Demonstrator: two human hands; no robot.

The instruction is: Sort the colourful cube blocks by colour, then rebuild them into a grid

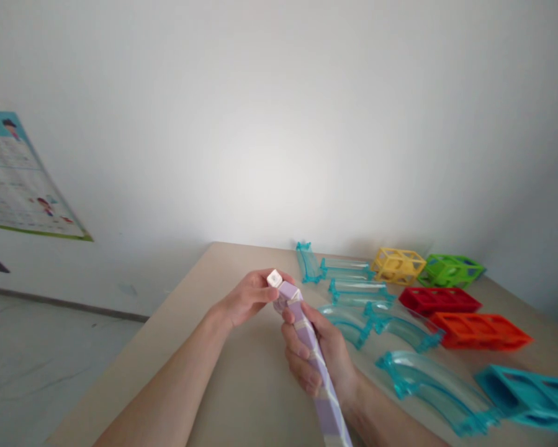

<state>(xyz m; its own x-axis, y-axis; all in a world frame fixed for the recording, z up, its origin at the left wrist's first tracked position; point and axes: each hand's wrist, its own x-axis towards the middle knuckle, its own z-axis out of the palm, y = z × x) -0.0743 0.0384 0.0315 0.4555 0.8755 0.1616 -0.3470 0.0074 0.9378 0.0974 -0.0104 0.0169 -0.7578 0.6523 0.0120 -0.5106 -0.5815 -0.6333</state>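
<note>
My right hand (318, 347) is wrapped around a long, narrow, square-sided purple bar (312, 338) with pale cream bands. The bar runs from the bottom edge up toward the middle of the view, above the table. At its upper end, my left hand (251, 295) pinches a small whitish piece with a square end face (274, 279), between thumb and fingers. The whitish piece sits right beside the bar's tip; whether the two are joined I cannot tell, since fingers cover part of that spot.
Several clear turquoise track pieces (439, 388), straight and curved, lie on the table (176, 347) to the right. Beyond them are yellow (398, 266), green (453, 269), red (439, 300), orange (481, 330) and blue (532, 397) open-frame blocks. A white wall stands behind; a poster (22, 180) hangs left.
</note>
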